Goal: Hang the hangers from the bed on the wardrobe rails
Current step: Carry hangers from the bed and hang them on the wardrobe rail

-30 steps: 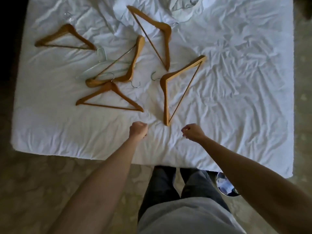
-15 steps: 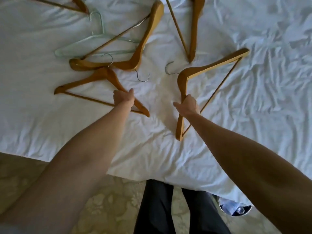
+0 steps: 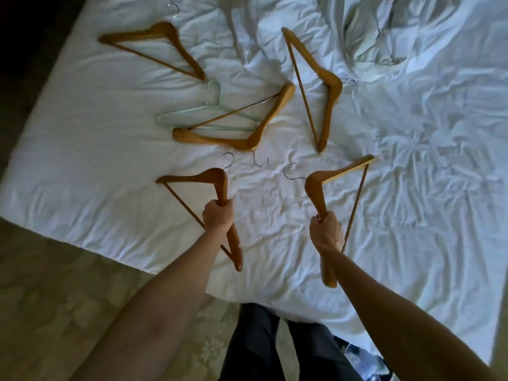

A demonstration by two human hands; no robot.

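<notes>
- We clamp our left hand [image 3: 218, 217] on one wooden hanger [image 3: 211, 178], our right hand [image 3: 326, 234] on another [image 3: 316, 185], both above the bed [image 3: 412, 188].
- Three wooden hangers [image 3: 328, 90] and a green wire hanger [image 3: 192, 114] lie beyond; nothing obstructs.

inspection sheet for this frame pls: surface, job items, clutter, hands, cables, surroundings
Surface: bed, wrinkled white sheet.
Job's things: three wooden hangers lying on the bed: far-left hanger, middle hanger, far hanger; green hanger partly under the middle one. Left-held hanger and right-held hanger are gripped by one arm each.
Clutter: bunched bedding at the far side.
Grippers: left hand and right hand, each closed on a hanger.
Cables: nothing seen.
Surroundings: patterned carpet; wardrobe not in view.
</notes>
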